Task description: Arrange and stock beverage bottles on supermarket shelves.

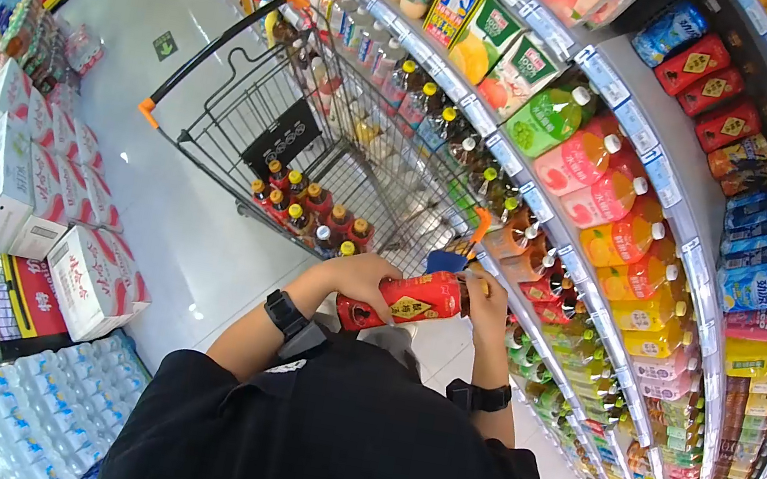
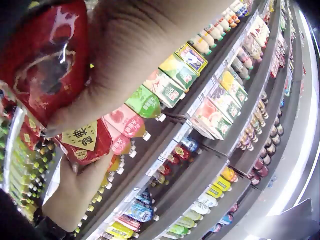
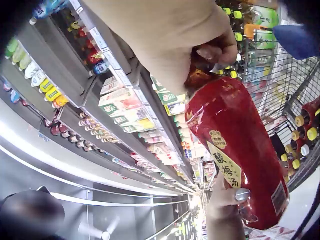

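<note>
While fingers (image 3: 229, 47) grip the bottle (image 3: 250, 150), only head shows floor arrow (image 1: 164, 47).

Bottle (image 1: 424, 297): slanted before my body, between my two hands, with my left hand (image 1: 365, 279) at the base end and my right hand (image 1: 488, 306) at the neck end
Cart (image 1: 280, 143): ahead of me, between the open floor (image 1: 201, 270) on the left and the shelves (image 1: 645, 146) on the right
Bottle cluster (image 1: 312, 209): in the cart, at the side nearest me, just beyond my left hand
Shelves: along my right, running forward past the cart
Large jugs (image 1: 574, 160): on a shelf to my right
Cartons (image 1: 491, 32): same shelf row, farther forward than the jugs
Boxes (image 1: 97, 283): stacked to my left, across the floor from the cart
Bottle packs (image 1: 53, 397): also left, nearer me than the boxes
Floor sign (image 1: 164, 47): on the floor, left of the cart, farther forward than the boxes
</note>
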